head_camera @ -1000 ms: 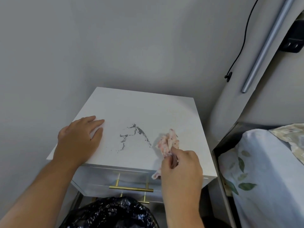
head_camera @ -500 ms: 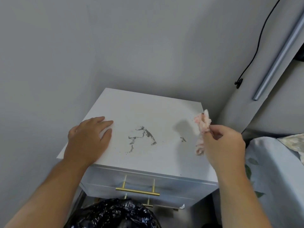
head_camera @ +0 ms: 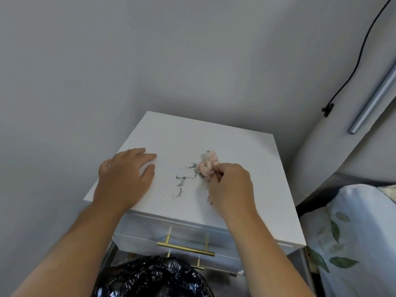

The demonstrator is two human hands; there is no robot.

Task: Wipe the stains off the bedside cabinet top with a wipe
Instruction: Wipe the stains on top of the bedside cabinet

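Note:
A white bedside cabinet top (head_camera: 214, 136) carries dark grey stains (head_camera: 181, 181) near its middle front. My right hand (head_camera: 230, 186) grips a crumpled pinkish wipe (head_camera: 207, 165) and presses it on the cabinet top at the right end of the stains. The wipe shows dark specks. Flat on the left front part of the top lies my left hand (head_camera: 126, 179), fingers spread, holding nothing.
Below the top is a drawer with a brass handle (head_camera: 185, 248). A black bin bag (head_camera: 154, 277) sits in front at the bottom. A bed with leaf-patterned bedding (head_camera: 351, 236) stands on the right. A black cable (head_camera: 355, 67) hangs on the grey wall.
My right hand has come down from the cabinet's right edge, where it held the wipe in the air, onto the stains. Part of the stain's right side is now covered. My left hand stayed put.

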